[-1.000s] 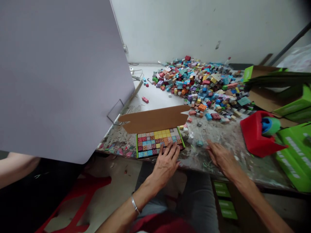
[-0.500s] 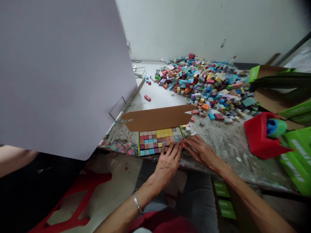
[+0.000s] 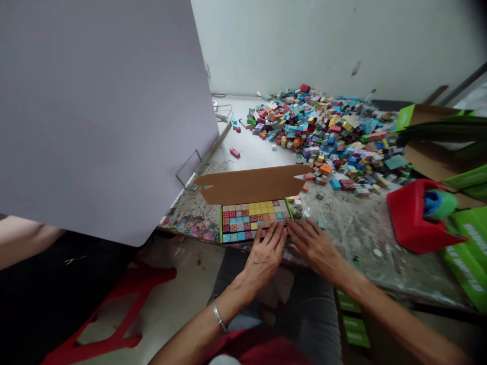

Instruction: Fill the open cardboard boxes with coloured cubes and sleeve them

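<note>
A shallow box [image 3: 221, 223] with green edges lies at the table's front edge, filled with rows of small patterned blocks [image 3: 245, 221]. Its brown cardboard lid flap [image 3: 251, 185] stands folded back at the far side. My left hand [image 3: 264, 251] lies over the box's near right corner, fingers stretched out on the blocks and hiding some of them. Against the right side of the box rests my right hand [image 3: 314, 247], its fingers extended and touching the edge. No block shows in either hand.
A large pile of loose coloured blocks [image 3: 327, 132] covers the back of the table. To the right are a red container [image 3: 407, 218] with a roll of tape [image 3: 441, 203] and green boxes [image 3: 470, 243]. At left, a grey panel [image 3: 106, 116] partly hides another person's arm [image 3: 26, 241].
My right hand's fingers have gone from bent at the box's right edge to straighter and flatter. My left hand stays over the blocks. The whole view has shifted slightly.
</note>
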A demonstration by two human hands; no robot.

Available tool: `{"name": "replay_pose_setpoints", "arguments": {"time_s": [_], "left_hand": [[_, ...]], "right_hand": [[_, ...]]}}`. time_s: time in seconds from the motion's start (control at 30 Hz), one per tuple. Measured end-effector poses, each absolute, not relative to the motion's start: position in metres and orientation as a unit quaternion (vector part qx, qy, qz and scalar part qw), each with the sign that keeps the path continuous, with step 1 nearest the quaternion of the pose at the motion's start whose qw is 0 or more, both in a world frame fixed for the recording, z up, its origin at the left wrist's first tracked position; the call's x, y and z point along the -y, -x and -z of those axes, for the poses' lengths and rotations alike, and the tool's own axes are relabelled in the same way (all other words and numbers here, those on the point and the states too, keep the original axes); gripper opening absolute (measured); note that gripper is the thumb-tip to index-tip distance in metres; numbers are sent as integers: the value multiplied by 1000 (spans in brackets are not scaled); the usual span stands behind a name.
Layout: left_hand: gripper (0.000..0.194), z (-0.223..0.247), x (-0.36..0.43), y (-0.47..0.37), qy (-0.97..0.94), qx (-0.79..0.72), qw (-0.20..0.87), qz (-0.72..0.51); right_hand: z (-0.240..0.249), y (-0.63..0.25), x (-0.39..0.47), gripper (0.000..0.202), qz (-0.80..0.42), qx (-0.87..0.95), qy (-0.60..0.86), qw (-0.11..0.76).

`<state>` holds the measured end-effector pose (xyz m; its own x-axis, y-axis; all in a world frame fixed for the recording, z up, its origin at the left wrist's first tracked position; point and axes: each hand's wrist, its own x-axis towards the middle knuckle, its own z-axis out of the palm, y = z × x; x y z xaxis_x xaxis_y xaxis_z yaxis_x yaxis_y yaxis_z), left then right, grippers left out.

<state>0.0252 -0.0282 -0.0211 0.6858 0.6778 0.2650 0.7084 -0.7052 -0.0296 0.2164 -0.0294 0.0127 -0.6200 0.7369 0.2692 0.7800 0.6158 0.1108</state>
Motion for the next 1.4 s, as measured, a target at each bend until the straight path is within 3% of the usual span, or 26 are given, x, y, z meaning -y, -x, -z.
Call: {"name": "replay_pose_setpoints", "arguments": {"time_s": [0.1, 0.23, 0.33, 0.4, 0.53, 0.7, 0.83, 0.9, 1.03, 1.23, 1.4], "left_hand": [[54, 16, 30, -26, 916, 375, 43, 138], [55, 2, 34, -4, 894, 392, -4, 219], [80, 2, 31, 39, 782, 535, -33, 318], [97, 7, 23, 69, 721, 588, -99, 353], [80, 13, 11, 98, 728, 524, -269, 349], [59, 19, 23, 73, 733, 490, -280, 380], [63, 26, 29, 62, 739, 483, -271, 383], [68, 24, 25, 64, 754, 480, -264, 362], [94, 10, 7, 74, 784, 470, -271, 302], [128, 0, -24, 81, 835, 411, -286, 227], [114, -4, -36, 72, 812, 382, -355, 262]], "right_hand": [[6, -217, 45, 50, 95, 862, 475, 147], [23, -227, 45, 65, -37, 821, 516, 241], [29, -236, 27, 78, -150, 776, 532, 305], [27, -238, 12, 75, -190, 785, 509, 296], [13, -234, 7, 53, -199, 818, 474, 258], [19, -244, 60, 50, -151, 784, 527, 291], [27, -254, 84, 50, -142, 770, 548, 296], [22, -260, 82, 57, -160, 776, 544, 276], [0, -272, 66, 91, -203, 781, 549, 218], [-10, -290, 41, 90, -181, 824, 522, 125], [3, -289, 28, 98, -216, 825, 505, 135]]}}
